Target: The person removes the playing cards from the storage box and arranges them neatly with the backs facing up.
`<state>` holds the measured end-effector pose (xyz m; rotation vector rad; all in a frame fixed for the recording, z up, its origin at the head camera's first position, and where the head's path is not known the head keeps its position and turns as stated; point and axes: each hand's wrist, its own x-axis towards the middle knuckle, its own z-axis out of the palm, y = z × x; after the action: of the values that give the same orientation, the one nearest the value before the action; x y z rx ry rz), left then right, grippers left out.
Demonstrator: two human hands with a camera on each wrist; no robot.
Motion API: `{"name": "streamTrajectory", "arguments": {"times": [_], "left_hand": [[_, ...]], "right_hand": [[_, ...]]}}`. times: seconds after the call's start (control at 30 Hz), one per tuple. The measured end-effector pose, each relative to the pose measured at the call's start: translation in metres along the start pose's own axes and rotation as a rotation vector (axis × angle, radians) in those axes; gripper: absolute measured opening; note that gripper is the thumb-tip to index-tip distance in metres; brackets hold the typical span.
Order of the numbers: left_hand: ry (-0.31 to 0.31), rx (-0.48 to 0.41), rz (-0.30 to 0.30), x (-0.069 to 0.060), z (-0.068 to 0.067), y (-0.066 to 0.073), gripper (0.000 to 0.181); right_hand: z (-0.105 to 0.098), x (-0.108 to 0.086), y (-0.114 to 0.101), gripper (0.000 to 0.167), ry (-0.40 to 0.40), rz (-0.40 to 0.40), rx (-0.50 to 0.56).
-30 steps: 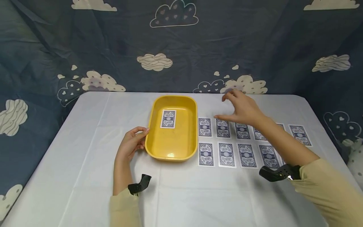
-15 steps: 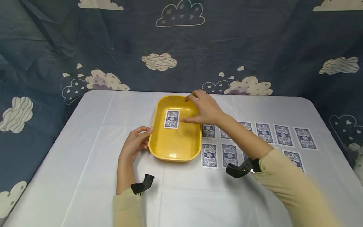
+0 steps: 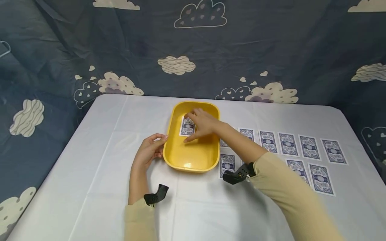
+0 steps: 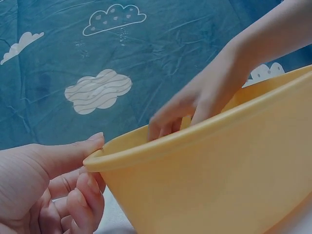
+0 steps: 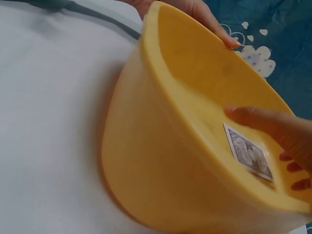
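A yellow plastic tub stands on the white-covered table. My left hand grips its left rim, the thumb on top and the fingers curled below, as the left wrist view shows. Inside lies a playing card with a blue-and-white patterned back. My right hand is down in the tub, partly over this card, with thumb and fingers spread apart. In the right wrist view the card lies on the tub floor beneath the gap between thumb and fingers; I see nothing held there.
Two rows of face-down cards lie right of the tub, several in each. My right forearm covers some of them. A dark blue cloth with clouds hangs behind the table.
My right hand has moved left from above the card rows, over the tub's right rim and down into the tub. The left hand has kept its grip. The head view has shifted slightly.
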<state>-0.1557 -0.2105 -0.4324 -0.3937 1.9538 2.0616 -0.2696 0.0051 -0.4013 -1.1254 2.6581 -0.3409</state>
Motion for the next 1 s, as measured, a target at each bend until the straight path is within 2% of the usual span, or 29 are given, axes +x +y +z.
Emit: {"name": "streamTrajectory", "arguments": {"times": [0.17,0.27,0.57,0.8,1.0], "left_hand": [[-0.003,0.001,-0.002,0.001,0.004,0.001,0.032],[-0.002,-0.006,-0.005,0.002,0.004,0.000,0.033],[0.013,-0.007,-0.004,0.000,0.002,0.000,0.031],[0.029,0.002,-0.015,0.001,0.003,0.000,0.033],[0.026,0.012,-0.017,0.001,0.003,0.000,0.034]], "right_hand": [[0.005,0.006,0.003,0.106,-0.079,0.121,-0.031],[0.007,0.008,0.003,0.110,-0.098,0.161,-0.044],[0.011,0.012,-0.004,0.094,-0.078,0.233,0.045],[0.011,0.008,-0.008,0.091,-0.041,0.215,0.029],[0.002,-0.001,-0.009,0.097,0.088,0.168,0.073]]}}
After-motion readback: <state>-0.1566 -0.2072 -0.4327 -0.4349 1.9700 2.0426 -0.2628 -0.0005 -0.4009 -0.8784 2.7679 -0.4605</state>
